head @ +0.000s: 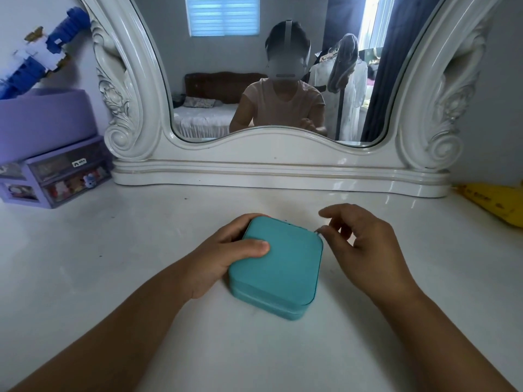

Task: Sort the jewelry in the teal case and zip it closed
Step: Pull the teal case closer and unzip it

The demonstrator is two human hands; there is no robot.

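Note:
A square teal case [278,267] with rounded corners lies closed on the white dressing table [113,278], slightly rotated. My left hand [226,253] grips its left side, thumb on the lid and fingers curled round the far left corner. My right hand [359,250] is at the case's far right corner, thumb and forefinger pinched on a small metal zipper pull [318,230]. No jewelry is visible; the inside of the case is hidden.
A white carved mirror [280,171] stands at the back of the table and reflects a person. A purple drawer organiser [59,176] sits at the left, a yellow packet [495,202] at the right edge.

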